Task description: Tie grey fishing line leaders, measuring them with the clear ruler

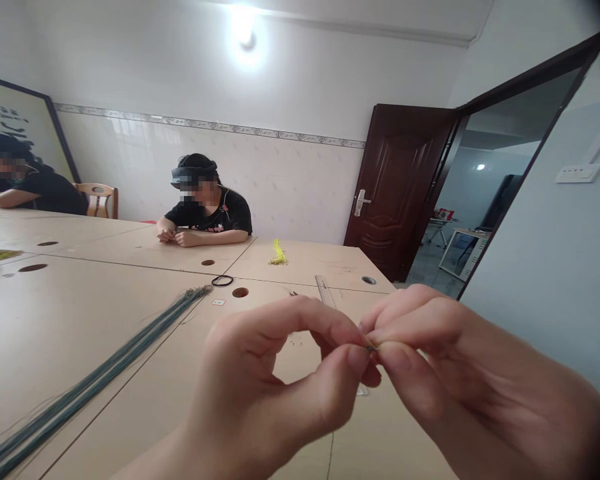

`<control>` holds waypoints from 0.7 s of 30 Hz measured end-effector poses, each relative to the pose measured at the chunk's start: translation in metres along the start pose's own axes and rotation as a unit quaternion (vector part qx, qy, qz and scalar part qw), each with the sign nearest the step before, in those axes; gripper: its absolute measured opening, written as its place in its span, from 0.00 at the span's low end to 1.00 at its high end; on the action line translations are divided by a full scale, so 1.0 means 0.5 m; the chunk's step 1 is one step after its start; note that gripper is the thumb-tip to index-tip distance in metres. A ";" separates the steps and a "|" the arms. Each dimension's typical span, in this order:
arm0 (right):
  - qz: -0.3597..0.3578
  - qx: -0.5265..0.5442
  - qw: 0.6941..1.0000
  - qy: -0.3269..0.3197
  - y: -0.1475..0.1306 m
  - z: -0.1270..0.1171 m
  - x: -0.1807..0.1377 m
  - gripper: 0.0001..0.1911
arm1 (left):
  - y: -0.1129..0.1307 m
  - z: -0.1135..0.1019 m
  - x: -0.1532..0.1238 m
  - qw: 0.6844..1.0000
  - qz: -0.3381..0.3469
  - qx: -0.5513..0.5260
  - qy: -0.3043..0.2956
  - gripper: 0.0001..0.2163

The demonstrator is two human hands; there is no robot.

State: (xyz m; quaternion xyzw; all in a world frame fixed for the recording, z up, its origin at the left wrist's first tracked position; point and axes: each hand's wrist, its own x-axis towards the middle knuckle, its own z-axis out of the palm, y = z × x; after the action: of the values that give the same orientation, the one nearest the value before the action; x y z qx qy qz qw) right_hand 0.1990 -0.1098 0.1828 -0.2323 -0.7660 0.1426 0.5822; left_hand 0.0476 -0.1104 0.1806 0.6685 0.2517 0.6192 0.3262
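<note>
My left hand (275,380) and my right hand (450,367) are raised close to the camera above the table (105,333), fingertips meeting. Both pinch a tiny dark piece (371,347), apparently the end of a thin cord, between thumb and forefinger. A thin thread (331,453) hangs down below the hands. A long bundle of dark green cords (110,370) lies on the table to the left, running from the near left corner toward the middle.
A black hair band (223,281), a clear ruler (324,291), a small white tag (219,303) and a yellow tassel bundle (278,254) lie farther back. Cable holes dot the tabletop. Two other people sit at the far side. An open brown door (395,193) stands at the right.
</note>
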 end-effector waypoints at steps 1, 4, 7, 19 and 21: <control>0.000 -0.002 1.000 0.001 0.000 0.000 0.001 0.07 | 0.000 0.000 0.001 1.000 0.002 -0.004 0.001 0.07; -0.002 -0.005 1.000 0.002 0.001 -0.001 0.002 0.07 | 0.001 0.002 0.003 1.000 0.003 -0.001 0.003 0.07; -0.003 -0.021 1.000 0.008 0.003 -0.001 0.001 0.06 | 0.001 0.000 0.004 1.000 0.002 0.013 0.001 0.07; 0.001 -0.017 1.000 -0.002 -0.001 -0.002 -0.002 0.06 | -0.003 -0.004 -0.002 1.000 0.005 0.015 -0.001 0.07; -0.005 -0.019 1.000 -0.001 0.001 -0.002 -0.002 0.06 | -0.003 -0.004 -0.002 1.000 0.004 0.015 0.000 0.06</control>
State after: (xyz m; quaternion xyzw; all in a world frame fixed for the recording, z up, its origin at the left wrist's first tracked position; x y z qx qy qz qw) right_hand 0.2004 -0.1101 0.1820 -0.2393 -0.7702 0.1254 0.5778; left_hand 0.0457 -0.1096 0.1788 0.6741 0.2581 0.6171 0.3133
